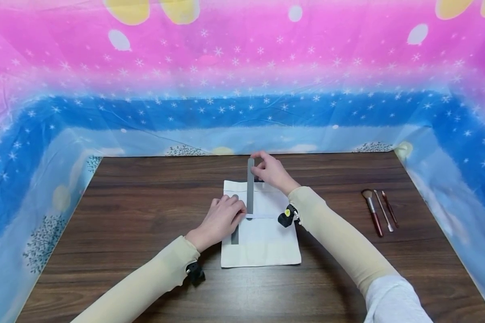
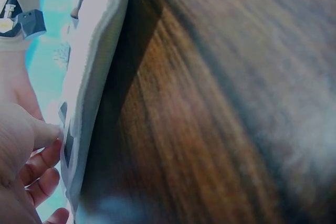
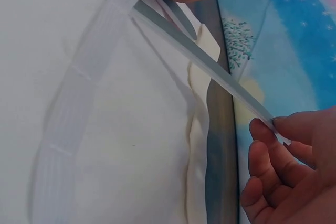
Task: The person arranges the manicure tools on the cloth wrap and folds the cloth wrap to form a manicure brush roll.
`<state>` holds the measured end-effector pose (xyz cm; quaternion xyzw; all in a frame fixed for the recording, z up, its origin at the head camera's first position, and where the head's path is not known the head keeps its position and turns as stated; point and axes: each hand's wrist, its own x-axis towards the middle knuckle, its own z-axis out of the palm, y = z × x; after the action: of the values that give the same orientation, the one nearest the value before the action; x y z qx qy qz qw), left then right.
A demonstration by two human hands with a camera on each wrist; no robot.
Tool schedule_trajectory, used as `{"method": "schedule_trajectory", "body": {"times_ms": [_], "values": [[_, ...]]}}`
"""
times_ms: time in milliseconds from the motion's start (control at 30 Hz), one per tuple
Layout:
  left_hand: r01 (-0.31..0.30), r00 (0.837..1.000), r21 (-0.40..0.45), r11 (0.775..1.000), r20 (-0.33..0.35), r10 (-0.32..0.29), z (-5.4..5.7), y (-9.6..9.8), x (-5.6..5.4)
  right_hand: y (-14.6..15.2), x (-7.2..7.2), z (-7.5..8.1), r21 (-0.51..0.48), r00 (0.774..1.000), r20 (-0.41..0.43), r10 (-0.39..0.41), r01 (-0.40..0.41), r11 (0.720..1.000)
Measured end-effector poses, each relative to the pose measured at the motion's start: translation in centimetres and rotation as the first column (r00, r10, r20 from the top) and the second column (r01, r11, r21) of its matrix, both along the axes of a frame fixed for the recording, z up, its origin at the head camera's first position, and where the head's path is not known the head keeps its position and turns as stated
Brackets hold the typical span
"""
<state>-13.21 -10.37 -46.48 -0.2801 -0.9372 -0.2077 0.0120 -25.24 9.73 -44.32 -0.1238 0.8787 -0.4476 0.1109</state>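
Observation:
A white cloth holder [image 1: 266, 251] lies on the table with a white elastic band [image 1: 263, 216] across its middle. My right hand [image 1: 272, 172] pinches the top end of a grey nail file [image 1: 250, 188] between thumb and fingers. The file slants down through the band, its rounded lower tip showing just beyond the band in the right wrist view. At the band's left end, my left hand [image 1: 222, 215] pinches the elastic with thumb and fingers. Beneath that hand lies a second grey nail file [image 1: 235, 237], partly hidden by the fingers.
To the right on the dark wooden table [image 1: 145, 188] lie a makeup brush [image 1: 372, 213], a thin metal tool with a flat end [image 1: 383, 211] and a slim reddish-brown stick [image 1: 390, 208]. A pink and blue patterned cloth [image 1: 242, 107] surrounds the table at the back and sides.

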Motion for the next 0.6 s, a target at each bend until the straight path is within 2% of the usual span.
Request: {"method": "schedule_trajectory", "body": {"times_ms": [600], "values": [[-0.009, 1.0, -0.004, 1.0, 0.007, 0.009, -0.2, 0.0, -0.1, 0.0, 1.7, -1.1, 0.092, 0.998, 0.017, 0.063, -0.064, 0.994]]}}
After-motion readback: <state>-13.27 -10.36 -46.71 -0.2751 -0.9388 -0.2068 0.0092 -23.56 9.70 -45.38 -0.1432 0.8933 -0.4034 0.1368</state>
